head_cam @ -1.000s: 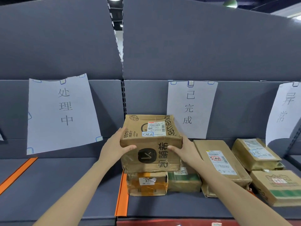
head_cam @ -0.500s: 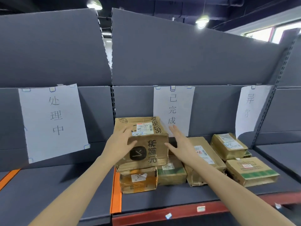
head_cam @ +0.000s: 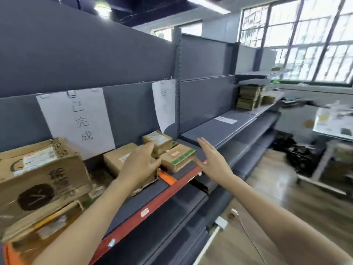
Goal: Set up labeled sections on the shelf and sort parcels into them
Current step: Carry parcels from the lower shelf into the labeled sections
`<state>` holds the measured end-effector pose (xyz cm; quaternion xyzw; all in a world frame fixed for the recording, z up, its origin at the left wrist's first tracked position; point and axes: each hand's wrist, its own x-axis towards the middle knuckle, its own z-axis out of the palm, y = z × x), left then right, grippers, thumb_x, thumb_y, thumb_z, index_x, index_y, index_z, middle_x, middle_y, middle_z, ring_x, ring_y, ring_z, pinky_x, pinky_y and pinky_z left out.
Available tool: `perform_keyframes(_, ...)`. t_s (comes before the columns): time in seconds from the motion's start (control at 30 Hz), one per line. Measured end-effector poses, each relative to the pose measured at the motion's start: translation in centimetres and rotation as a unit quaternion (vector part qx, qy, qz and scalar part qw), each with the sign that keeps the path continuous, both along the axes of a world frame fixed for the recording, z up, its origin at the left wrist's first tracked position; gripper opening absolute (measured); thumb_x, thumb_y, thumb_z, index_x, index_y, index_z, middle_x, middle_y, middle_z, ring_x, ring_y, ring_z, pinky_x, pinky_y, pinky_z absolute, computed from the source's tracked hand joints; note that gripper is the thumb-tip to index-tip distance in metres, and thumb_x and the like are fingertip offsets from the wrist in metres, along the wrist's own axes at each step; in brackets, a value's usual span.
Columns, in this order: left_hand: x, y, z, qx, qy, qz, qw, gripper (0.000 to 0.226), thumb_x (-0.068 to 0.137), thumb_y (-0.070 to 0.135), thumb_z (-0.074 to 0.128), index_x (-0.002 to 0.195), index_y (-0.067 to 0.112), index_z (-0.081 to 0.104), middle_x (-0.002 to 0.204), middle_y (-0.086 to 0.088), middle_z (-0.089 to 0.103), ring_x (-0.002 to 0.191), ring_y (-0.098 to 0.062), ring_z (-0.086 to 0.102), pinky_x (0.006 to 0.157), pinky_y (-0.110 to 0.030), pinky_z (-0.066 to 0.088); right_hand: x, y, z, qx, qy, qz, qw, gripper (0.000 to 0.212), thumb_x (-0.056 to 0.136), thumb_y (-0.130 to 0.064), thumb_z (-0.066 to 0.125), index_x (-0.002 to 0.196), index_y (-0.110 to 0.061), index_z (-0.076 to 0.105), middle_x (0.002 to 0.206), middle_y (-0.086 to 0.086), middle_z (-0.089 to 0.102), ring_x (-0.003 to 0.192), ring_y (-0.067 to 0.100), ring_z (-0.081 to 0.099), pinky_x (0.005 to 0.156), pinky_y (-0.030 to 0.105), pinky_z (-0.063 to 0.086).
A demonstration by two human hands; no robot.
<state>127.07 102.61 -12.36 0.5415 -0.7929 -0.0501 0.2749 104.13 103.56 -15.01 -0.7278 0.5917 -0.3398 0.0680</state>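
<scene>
A large multi-pane window with dark frames filled the far right wall with daylight, and a round glowing ceiling lamp hung from the dark ceiling. On the brown wood-plank floor a heap of black plastic bags lay near a white table whose top carried blurred items that could not be made out. Closer in, a white plastic power strip lay on the floor with a thin white cable trailing away from it.

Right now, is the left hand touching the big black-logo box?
Apart. Head view: the left hand hangs open well right of the black-logo box, with a flat parcel showing between them.
</scene>
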Motion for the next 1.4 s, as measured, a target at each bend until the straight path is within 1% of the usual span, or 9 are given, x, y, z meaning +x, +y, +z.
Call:
perform_keyframes(0.07, -3.9, -0.9, -0.2, 0.001, 0.001, -0.045, 0.999, 0.052, 0.091, 0.030, 0.058, 0.137, 0.014, 0.042, 0.136, -0.007, 0.052, 0.123, -0.022, 0.047, 0.094, -0.032, 0.039, -4.0, 1.1, -0.3, -0.006, -0.012, -0.044, 0.999, 0.066, 0.092, -0.028, 0.058, 0.148, -0.017, 0.024, 0.157, 0.000, 0.020, 0.142, 0.017, 0.025, 0.110, 0.027, 0.027)
perform_keyframes(0.17, -9.6, -2.4, -0.4, -0.005, -0.001, -0.104, 0.995, 0.062, 0.092, 0.033, 0.057, 0.146, 0.016, 0.032, 0.143, -0.005, 0.045, 0.131, -0.021, 0.041, 0.102, -0.030, 0.033, -9.3, 2.2, -0.9, -0.015, -0.013, -0.103, 0.994, 0.066, 0.092, -0.029, 0.059, 0.148, -0.018, 0.025, 0.157, 0.001, 0.019, 0.143, 0.017, 0.022, 0.110, 0.029, 0.027)
perform_keyframes(0.27, -15.5, -4.0, -1.0, -0.007, 0.000, -0.138, 0.990, 0.064, 0.091, 0.037, 0.058, 0.146, 0.018, 0.031, 0.144, -0.005, 0.045, 0.132, -0.021, 0.040, 0.104, -0.032, 0.034, -14.5, 2.2, -1.5, -0.011, -0.009, -0.153, 0.988, 0.066, 0.092, -0.030, 0.058, 0.148, -0.018, 0.026, 0.157, 0.000, 0.016, 0.144, 0.016, 0.018, 0.110, 0.033, 0.031)
perform_keyframes(0.5, -29.8, -10.9, -2.4, -0.003, -0.006, -0.193, 0.981, 0.063, 0.094, 0.039, 0.052, 0.148, 0.019, 0.026, 0.149, 0.003, 0.037, 0.137, -0.015, 0.033, 0.107, -0.028, 0.029, -28.5, -2.3, -2.1, -0.014, -0.001, -0.217, 0.976, 0.065, 0.092, -0.033, 0.058, 0.147, -0.020, 0.027, 0.158, -0.002, 0.015, 0.144, 0.014, 0.017, 0.110, 0.031, 0.030)
perform_keyframes(0.77, -46.4, -19.3, -1.7, -0.004, 0.034, -0.212, 0.977, 0.060, 0.095, 0.035, 0.050, 0.147, 0.016, 0.028, 0.150, 0.001, 0.037, 0.137, -0.016, 0.033, 0.108, -0.026, 0.028, -44.6, -9.7, -0.4, 0.007, 0.003, -0.217, 0.976, 0.065, 0.094, -0.035, 0.054, 0.149, -0.020, 0.022, 0.156, -0.001, 0.020, 0.143, 0.013, 0.020, 0.110, 0.020, 0.018)
perform_keyframes(0.93, -54.8, -24.7, -1.6, 0.005, 0.022, -0.211, 0.977, 0.059, 0.096, 0.036, 0.049, 0.148, 0.017, 0.027, 0.148, 0.002, 0.038, 0.136, -0.015, 0.035, 0.106, -0.025, 0.030, -53.0, -14.8, -0.3, 0.017, -0.010, -0.220, 0.975, 0.064, 0.094, -0.032, 0.054, 0.148, -0.017, 0.024, 0.155, 0.001, 0.025, 0.143, 0.013, 0.019, 0.110, 0.018, 0.016)
perform_keyframes(1.17, -65.2, -34.0, -3.2, 0.016, 0.011, -0.219, 0.975, 0.060, 0.095, 0.037, 0.050, 0.147, 0.016, 0.028, 0.149, 0.001, 0.038, 0.136, -0.015, 0.035, 0.108, -0.027, 0.030, -62.8, -22.5, -2.4, 0.021, -0.037, -0.234, 0.971, 0.064, 0.094, -0.029, 0.055, 0.148, -0.016, 0.024, 0.153, 0.000, 0.029, 0.141, 0.012, 0.025, 0.108, 0.015, 0.018)
perform_keyframes(1.27, -70.9, -39.4, -3.6, 0.012, 0.010, -0.231, 0.973, 0.060, 0.095, 0.036, 0.051, 0.147, 0.016, 0.029, 0.148, 0.000, 0.039, 0.135, -0.016, 0.036, 0.107, -0.027, 0.031, -68.0, -27.0, -3.0, 0.008, -0.050, -0.250, 0.967, 0.064, 0.094, -0.030, 0.055, 0.148, -0.016, 0.024, 0.152, 0.000, 0.031, 0.140, 0.013, 0.028, 0.107, 0.017, 0.022)
perform_keyframes(1.4, -79.3, -48.2, -3.2, -0.004, 0.015, -0.249, 0.968, 0.060, 0.094, 0.036, 0.052, 0.147, 0.017, 0.030, 0.147, 0.000, 0.040, 0.135, -0.016, 0.036, 0.104, -0.029, 0.034, -75.8, -34.8, -2.6, 0.002, -0.033, -0.267, 0.963, 0.065, 0.094, -0.033, 0.054, 0.149, -0.018, 0.022, 0.152, 0.000, 0.030, 0.139, 0.014, 0.030, 0.106, 0.022, 0.027)
